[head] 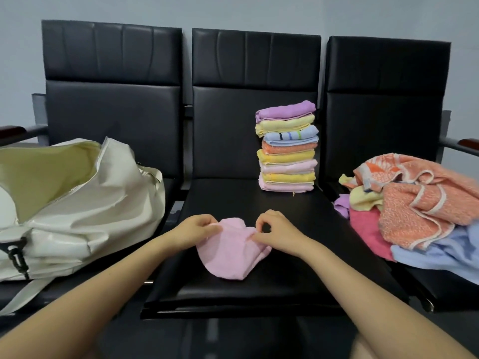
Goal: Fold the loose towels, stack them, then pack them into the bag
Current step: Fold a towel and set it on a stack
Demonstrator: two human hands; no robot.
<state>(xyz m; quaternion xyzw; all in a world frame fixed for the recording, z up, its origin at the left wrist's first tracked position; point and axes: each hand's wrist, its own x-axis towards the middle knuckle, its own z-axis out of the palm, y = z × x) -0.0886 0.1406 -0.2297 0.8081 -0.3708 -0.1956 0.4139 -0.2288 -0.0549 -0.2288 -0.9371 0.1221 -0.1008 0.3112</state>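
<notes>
A small pink towel (229, 252) lies rumpled on the middle black seat (248, 288). My left hand (198, 226) pinches its upper left edge and my right hand (274, 230) pinches its upper right edge. Behind them, at the back right of the same seat, stands a tall stack of folded towels (287, 147) in purple, yellow, blue, orange and pink. A heap of loose towels (420, 203), mostly orange, with pink, blue, yellow and purple ones, covers the right seat. An open cream bag (77, 203) lies on the left seat with its mouth gaping upward.
Three joined black padded chairs stand against a grey wall. Metal armrests with wooden tops (11, 130) flank the row at both ends. A bag strap (23, 294) trails off the left seat's front edge.
</notes>
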